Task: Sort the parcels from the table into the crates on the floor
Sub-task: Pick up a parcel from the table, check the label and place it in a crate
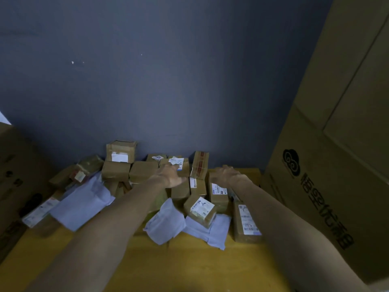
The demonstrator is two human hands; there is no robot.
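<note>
A heap of parcels lies at the back of the yellow table (189, 268), against the dark wall: several brown cardboard boxes (143, 170) with white labels and several white poly mailers (84, 203). My left hand (170, 175) reaches over the middle of the heap, fingers spread toward a small labelled box (179, 163); it holds nothing. My right hand (226, 174) hovers with relaxed fingers beside an upright taped box (199, 165), above a flat labelled box (217, 193). No crates are in view.
A tall printed cardboard carton (336, 144) stands at the right, close to the table's edge. Another large carton (19, 175) stands at the left. A long labelled box (246, 224) lies at the heap's right front.
</note>
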